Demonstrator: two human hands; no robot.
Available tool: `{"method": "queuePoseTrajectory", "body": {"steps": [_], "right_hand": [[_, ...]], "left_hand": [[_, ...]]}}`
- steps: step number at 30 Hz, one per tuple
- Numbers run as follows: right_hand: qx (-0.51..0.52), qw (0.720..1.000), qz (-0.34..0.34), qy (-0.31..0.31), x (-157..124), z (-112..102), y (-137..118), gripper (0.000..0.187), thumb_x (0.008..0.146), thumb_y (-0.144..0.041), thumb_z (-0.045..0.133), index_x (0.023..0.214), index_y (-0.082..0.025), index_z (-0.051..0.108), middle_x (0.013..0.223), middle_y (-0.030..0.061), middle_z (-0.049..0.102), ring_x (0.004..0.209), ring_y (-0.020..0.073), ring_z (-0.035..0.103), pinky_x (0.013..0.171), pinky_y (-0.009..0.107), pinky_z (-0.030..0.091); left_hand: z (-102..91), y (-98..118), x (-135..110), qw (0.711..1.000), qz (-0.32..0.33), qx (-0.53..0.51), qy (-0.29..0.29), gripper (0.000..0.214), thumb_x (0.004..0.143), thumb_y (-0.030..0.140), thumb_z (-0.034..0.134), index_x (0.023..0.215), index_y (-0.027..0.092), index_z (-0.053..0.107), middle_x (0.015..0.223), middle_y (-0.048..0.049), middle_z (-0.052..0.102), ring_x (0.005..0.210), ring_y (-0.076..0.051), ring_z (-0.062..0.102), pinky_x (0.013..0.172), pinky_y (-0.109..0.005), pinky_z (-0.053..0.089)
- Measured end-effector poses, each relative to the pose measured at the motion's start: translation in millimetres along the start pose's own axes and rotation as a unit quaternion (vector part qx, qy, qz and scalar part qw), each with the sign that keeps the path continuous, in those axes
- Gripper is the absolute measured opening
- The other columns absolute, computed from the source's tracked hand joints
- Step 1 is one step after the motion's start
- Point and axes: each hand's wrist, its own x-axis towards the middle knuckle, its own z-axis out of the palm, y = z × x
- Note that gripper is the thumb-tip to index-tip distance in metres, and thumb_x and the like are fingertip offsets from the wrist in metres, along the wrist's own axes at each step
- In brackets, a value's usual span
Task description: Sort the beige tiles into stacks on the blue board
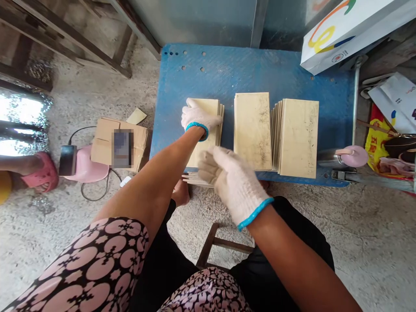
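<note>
Head view: 3 sheet stacks (252, 130) squared on blue table (227, 69); left hand (198, 118) clasps left stack (215, 107), right hand (231, 178) half-curled, seemingly empty; loose sheets (193, 178) remain at table's near edge.

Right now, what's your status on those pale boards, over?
Left hand laid on the left stack of boards. Right hand curled over its near end, grip unclear. Middle stack and right stack alongside on the blue table; nothing in the way.
</note>
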Motion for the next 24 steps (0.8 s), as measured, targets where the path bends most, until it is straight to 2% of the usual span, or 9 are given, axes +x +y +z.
{"method": "queuePoseTrajectory", "body": {"steps": [4, 8, 12, 15, 18, 20, 22, 23, 24], "right_hand": [[0.011, 0.998, -0.053, 0.010, -1, -5, -30, 0.012, 0.083, -0.031, 0.068, 0.088, -0.021, 0.064, 0.083, 0.0031, 0.073, 0.079, 0.0173, 0.069, 0.073, 0.033, 0.058], [-0.001, 0.996, -0.085, 0.005, -5, -7, -50, 0.010, 0.087, -0.032, 0.064, 0.088, -0.022, 0.064, 0.086, 0.0037, 0.073, 0.086, 0.0177, 0.069, 0.078, 0.033, 0.058], [0.003, 0.995, -0.095, -0.008, -9, -8, -56, 0.011, 0.088, -0.033, 0.063, 0.084, -0.022, 0.063, 0.090, 0.0043, 0.072, 0.092, 0.0182, 0.068, 0.079, 0.031, 0.057], [-0.005, 0.995, -0.099, -0.023, -12, -8, -56, 0.017, 0.086, -0.038, 0.066, 0.082, -0.023, 0.062, 0.091, 0.0046, 0.071, 0.096, 0.0191, 0.067, 0.082, 0.032, 0.057], [-0.013, 0.994, -0.105, -0.033, -14, -8, -55, 0.022, 0.085, -0.043, 0.067, 0.081, -0.023, 0.060, 0.088, 0.0041, 0.071, 0.098, 0.0202, 0.066, 0.084, 0.034, 0.057], [-0.012, 0.994, -0.105, -0.031, -17, -7, -56, 0.024, 0.084, -0.045, 0.068, 0.079, -0.024, 0.059, 0.086, 0.0037, 0.070, 0.097, 0.0204, 0.066, 0.085, 0.035, 0.057], [-0.011, 0.994, -0.101, -0.030, -20, -7, -58, 0.024, 0.085, -0.045, 0.067, 0.079, -0.024, 0.058, 0.085, 0.0034, 0.070, 0.096, 0.0204, 0.066, 0.086, 0.035, 0.056], [-0.010, 0.995, -0.099, -0.030, -22, -7, -58, 0.024, 0.085, -0.045, 0.067, 0.079, -0.024, 0.058, 0.084, 0.0032, 0.070, 0.095, 0.0201, 0.066, 0.085, 0.034, 0.056], [-0.008, 0.995, -0.097, -0.030, -23, -7, -59, 0.023, 0.086, -0.044, 0.066, 0.079, -0.023, 0.059, 0.083, 0.0029, 0.070, 0.094, 0.0197, 0.066, 0.085, 0.034, 0.056]], "left_hand": [[-0.4, 5, 0, 1.000, -0.007, -0.001, -0.004, 0.120, 0.055, 0.048, 0.092, 0.144, 0.003, 0.025, 0.137, -0.0270, 0.036, 0.126, -0.041, 0.038, 0.100, -0.052, 0.033], [-4.6, 0, -3, 0.999, -0.006, -0.027, -0.021, 0.131, 0.054, 0.053, 0.092, 0.153, 0.012, 0.018, 0.144, -0.0213, 0.034, 0.131, -0.038, 0.037, 0.107, -0.048, 0.034], [-21.2, -25, -25, 0.997, 0.011, -0.070, 0.013, 0.112, 0.071, 0.061, 0.079, 0.153, 0.011, 0.022, 0.148, -0.0195, 0.034, 0.131, -0.033, 0.041, 0.110, -0.046, 0.033], [-35.7, -58, -57, 0.993, -0.013, -0.089, 0.081, 0.091, 0.085, 0.051, 0.069, 0.153, 0.013, 0.024, 0.155, -0.0153, 0.028, 0.138, -0.030, 0.035, 0.116, -0.045, 0.026], [-37.5, -94, -101, 0.985, -0.104, -0.087, 0.108, 0.074, 0.090, 0.041, 0.060, 0.152, 0.016, 0.029, 0.154, -0.0146, 0.031, 0.138, -0.031, 0.036, 0.116, -0.045, 0.029], [-27.9, -115, -134, 0.981, -0.141, -0.080, 0.108, 0.067, 0.090, 0.036, 0.056, 0.151, 0.016, 0.033, 0.151, -0.0155, 0.036, 0.137, -0.031, 0.038, 0.115, -0.044, 0.032], [-11.6, -132, -164, 0.983, -0.153, -0.048, 0.087, 0.068, 0.089, 0.031, 0.056, 0.151, 0.015, 0.032, 0.153, -0.0171, 0.032, 0.136, -0.032, 0.041, 0.114, -0.045, 0.034], [-2.5, -139, -177, 0.984, -0.160, -0.039, 0.072, 0.067, 0.088, 0.030, 0.057, 0.150, 0.017, 0.035, 0.152, -0.0160, 0.035, 0.134, -0.033, 0.044, 0.112, -0.045, 0.036], [6.3, -146, -187, 0.981, -0.179, -0.045, 0.052, 0.065, 0.086, 0.030, 0.059, 0.147, 0.020, 0.040, 0.146, -0.0148, 0.044, 0.129, -0.033, 0.049, 0.109, -0.046, 0.039]]}}
